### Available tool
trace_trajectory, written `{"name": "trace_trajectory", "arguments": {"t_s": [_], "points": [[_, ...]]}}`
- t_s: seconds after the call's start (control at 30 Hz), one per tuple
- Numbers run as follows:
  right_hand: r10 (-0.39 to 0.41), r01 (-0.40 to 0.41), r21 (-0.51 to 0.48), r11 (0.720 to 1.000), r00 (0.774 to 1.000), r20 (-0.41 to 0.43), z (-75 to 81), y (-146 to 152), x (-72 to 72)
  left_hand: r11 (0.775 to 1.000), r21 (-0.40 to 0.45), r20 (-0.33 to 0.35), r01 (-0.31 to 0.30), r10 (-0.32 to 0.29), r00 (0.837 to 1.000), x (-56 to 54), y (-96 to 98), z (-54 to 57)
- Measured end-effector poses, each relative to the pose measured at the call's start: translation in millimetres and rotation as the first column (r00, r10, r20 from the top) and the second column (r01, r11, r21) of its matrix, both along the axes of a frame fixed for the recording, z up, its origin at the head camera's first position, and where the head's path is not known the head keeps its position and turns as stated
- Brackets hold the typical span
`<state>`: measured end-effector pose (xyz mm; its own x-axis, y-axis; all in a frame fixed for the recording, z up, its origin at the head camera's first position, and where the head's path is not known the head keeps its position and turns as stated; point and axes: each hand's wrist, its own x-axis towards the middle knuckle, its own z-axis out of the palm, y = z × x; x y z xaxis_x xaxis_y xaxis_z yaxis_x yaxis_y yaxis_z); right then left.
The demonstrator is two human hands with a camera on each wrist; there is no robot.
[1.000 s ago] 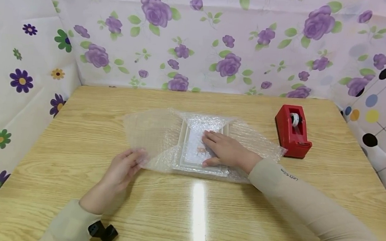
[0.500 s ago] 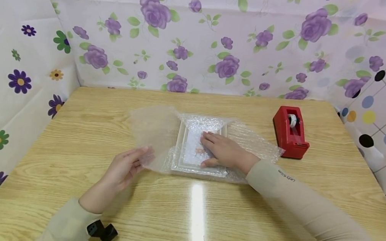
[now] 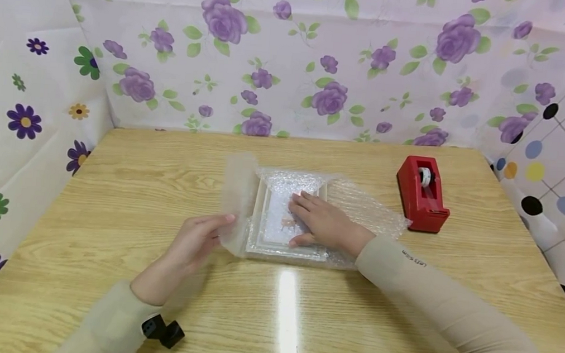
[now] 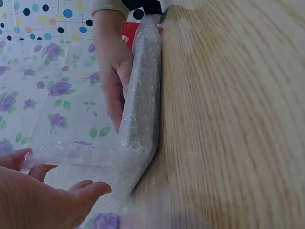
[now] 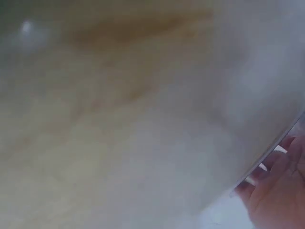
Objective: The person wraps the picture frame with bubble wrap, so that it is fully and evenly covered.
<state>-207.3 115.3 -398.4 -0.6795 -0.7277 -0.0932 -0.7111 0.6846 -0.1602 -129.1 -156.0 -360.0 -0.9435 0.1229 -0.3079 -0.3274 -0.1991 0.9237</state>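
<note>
Your left hand [image 3: 198, 241] pinched the raised flap of bubble wrap [image 3: 238, 200]; your right hand [image 3: 326, 222], nearer, rested fingers extended on the picture frame [image 3: 274, 223], two o'clock from your left, long axis twelve-to-six.

I see a picture frame [image 3: 276, 207] in bubble wrap [image 3: 370, 208] about mid-table [image 3: 161, 182], the wrap reaching out right and raised at the left. The left hand [image 3: 195, 242] is at the wrap's left edge; the right hand [image 3: 326, 223] lies over the frame's right half. Just beyond the wrap's right tip sits a tape dispenser [image 3: 422, 195]; behind the table's far edge, a backdrop [image 3: 293, 76].
</note>
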Motion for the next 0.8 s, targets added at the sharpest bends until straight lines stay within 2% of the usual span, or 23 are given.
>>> {"name": "trace_trajectory", "arguments": {"t_s": [0.17, 0.37, 0.6, 0.8], "points": [[-0.064, 0.064, -0.012, 0.998, 0.998, -0.015, -1.6, 1, 2.4, 0.999, -0.018, -0.027, 0.038, -0.039, 0.999, -5.7, 8.5, -1.7], [-0.084, 0.084, -0.026, 0.996, 0.996, 0.0, -1.9, 0, -0.9, 0.992, -0.094, -0.057, 0.083, -0.089, 0.994, -12.0, 15.1, -4.7], [-0.171, 0.173, -0.035, 0.984, 0.984, 0.053, -0.5, -2, -6.9, 0.984, -0.167, -0.045, 0.064, -0.072, 0.996, -17.5, 22.9, -6.4], [-0.144, 0.15, -0.034, 0.988, 0.98, 0.138, 6.3, 4, -11.6, 0.974, -0.209, -0.04, 0.092, -0.103, 0.994, -20.3, 30.3, -7.0]]}}
